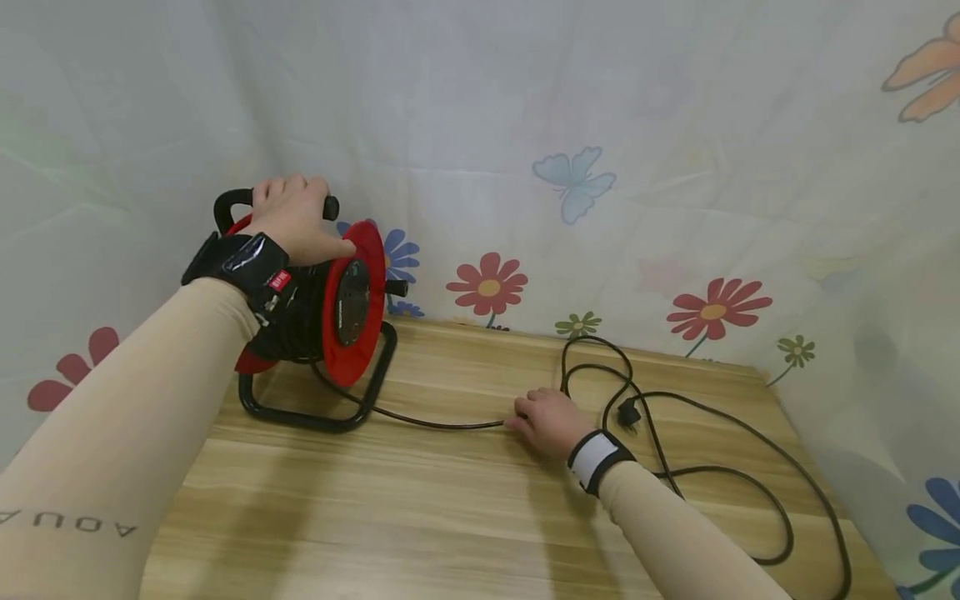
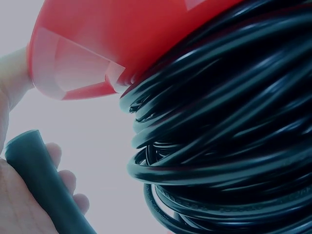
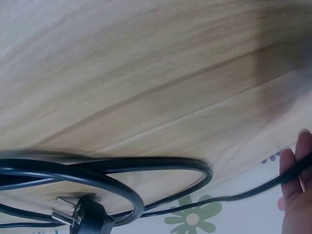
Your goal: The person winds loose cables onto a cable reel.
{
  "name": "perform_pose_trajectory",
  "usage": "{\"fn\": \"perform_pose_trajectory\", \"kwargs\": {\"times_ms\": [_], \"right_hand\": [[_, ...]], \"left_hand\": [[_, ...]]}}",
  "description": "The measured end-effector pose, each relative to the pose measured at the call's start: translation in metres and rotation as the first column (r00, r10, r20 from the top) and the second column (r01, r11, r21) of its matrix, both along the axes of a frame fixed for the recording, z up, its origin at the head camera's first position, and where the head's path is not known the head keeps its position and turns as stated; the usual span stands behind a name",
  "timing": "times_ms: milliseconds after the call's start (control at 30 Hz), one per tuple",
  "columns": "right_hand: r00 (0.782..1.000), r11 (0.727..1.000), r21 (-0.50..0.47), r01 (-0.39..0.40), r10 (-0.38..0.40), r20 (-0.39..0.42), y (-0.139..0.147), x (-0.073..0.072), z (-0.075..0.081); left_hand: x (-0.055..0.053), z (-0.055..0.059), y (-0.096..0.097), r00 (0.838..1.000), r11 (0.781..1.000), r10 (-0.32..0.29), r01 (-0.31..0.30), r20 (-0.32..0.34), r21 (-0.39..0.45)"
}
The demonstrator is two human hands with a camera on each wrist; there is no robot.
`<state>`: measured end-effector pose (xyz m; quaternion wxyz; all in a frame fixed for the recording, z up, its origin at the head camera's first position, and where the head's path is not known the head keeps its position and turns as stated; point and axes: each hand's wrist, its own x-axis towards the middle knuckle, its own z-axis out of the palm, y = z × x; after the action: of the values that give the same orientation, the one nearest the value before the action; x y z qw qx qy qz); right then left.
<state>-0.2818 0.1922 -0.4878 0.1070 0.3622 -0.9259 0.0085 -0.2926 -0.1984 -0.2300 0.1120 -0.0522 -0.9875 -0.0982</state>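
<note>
A red and black cable reel (image 1: 333, 362) stands upright on its black tube frame at the left of the table. My left hand (image 1: 294, 218) grips the reel's top handle (image 2: 44, 175), with the thumb stretched to the red flange (image 1: 372, 242). Thick turns of black cable (image 2: 219, 126) fill the drum in the left wrist view. From the reel's underside a length of cable (image 1: 442, 427) runs right along the table to my right hand (image 1: 551, 423). That hand holds the cable, which crosses its fingers (image 3: 291, 180) in the right wrist view.
Loose cable loops (image 1: 720, 468) spread over the right side of the wooden table (image 1: 390, 508), around a black plug (image 1: 628, 412) with metal prongs. A pale curtain (image 1: 450, 108) printed with flowers and butterflies closes off the back and sides. A crank knob (image 1: 396, 288) sticks out of the reel.
</note>
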Motion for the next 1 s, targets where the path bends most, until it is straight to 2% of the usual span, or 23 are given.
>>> {"fn": "perform_pose_trajectory", "kwargs": {"times_ms": [200,467,767,1000], "right_hand": [[0.999,1.000,0.001,0.000,0.000,-0.034,0.007,-0.003,-0.002],[1.000,0.999,-0.020,0.026,-0.026,-0.017,0.013,-0.006,0.000],[0.997,0.999,-0.031,0.030,-0.032,-0.072,0.015,-0.005,0.005],[0.996,1.000,-0.012,0.029,-0.030,-0.085,0.021,-0.004,0.005]], "left_hand": [[0.002,0.001,-0.001,1.000,1.000,-0.012,0.012,0.008,-0.008],[0.004,0.002,0.001,0.995,0.994,-0.097,0.098,0.034,-0.052],[0.007,0.000,0.006,0.980,0.979,-0.186,0.191,0.067,-0.066],[0.010,0.002,0.015,0.966,0.968,-0.244,0.248,0.086,-0.041]]}}
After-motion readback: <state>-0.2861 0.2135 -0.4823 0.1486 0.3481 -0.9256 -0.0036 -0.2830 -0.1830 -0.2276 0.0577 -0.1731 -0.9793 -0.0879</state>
